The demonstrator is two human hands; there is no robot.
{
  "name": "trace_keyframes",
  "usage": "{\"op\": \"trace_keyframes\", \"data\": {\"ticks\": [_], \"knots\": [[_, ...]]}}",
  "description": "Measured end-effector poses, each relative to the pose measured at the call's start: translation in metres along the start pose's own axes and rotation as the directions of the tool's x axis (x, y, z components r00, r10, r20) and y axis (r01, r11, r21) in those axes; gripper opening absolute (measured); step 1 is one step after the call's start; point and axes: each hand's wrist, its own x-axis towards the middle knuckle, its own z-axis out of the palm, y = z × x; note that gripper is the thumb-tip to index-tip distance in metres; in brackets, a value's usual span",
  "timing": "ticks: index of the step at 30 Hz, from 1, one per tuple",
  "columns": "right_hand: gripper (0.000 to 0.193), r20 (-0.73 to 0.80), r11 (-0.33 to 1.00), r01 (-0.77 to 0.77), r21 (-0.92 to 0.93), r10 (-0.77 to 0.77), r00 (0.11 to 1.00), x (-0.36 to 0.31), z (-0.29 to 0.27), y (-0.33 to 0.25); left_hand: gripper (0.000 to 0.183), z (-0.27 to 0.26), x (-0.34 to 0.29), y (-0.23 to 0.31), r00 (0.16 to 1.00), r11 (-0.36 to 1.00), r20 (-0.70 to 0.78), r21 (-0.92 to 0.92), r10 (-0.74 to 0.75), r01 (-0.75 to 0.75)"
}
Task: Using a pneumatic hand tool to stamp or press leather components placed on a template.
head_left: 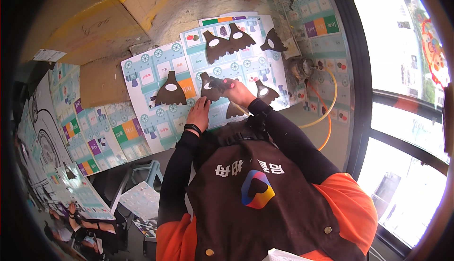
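My left hand (198,113) rests on the printed board with its fingers stretched out, touching the lower edge of a dark brown scalloped piece (206,91) with a white oval. My right hand (240,94) is closed round a dark-ended tool, apparently a brush (216,84), over that same piece. A pale stick pokes out below this hand. Another scalloped piece (172,96) lies to the left, and one (266,94) to the right. Beyond my hands lie a joined-looking pair (230,46) and a single piece (274,42). One more piece (234,112) is partly hidden by my right forearm.
Printed sheets (137,79) cover the worktable. Cardboard boxes (113,24) stand at the far left. A round metal fitting (301,68) with yellow and orange hoses (335,95) sits at the right, beside a framed window (402,119). A stool (150,172) and other people are at lower left.
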Motion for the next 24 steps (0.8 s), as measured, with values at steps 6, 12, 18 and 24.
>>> {"op": "trace_keyframes", "data": {"ticks": [6,12,18,24], "knots": [[0.026,0.123,0.998,-0.058,-0.005,0.058,0.991,-0.008,-0.011,-0.01,0.047,0.0,-0.002,0.0,1.0,1.0,-0.013,0.018,0.007,-0.007],[0.027,-0.048,0.999,0.037,-0.018,-0.038,0.998,-0.004,-0.008,0.01,0.047,-0.001,0.0,0.001,1.0,1.0,-0.013,-0.015,0.002,-0.002],[0.03,-0.04,0.988,-0.083,0.127,0.088,0.995,-0.007,-0.014,-0.013,0.057,0.001,0.0,0.0,1.0,1.0,0.014,-0.015,-0.002,0.002],[0.032,-0.112,0.999,-0.042,-0.008,0.041,0.993,-0.008,-0.01,0.012,0.058,-0.001,0.0,0.002,1.0,1.0,0.018,-0.023,-0.011,0.012]]}}
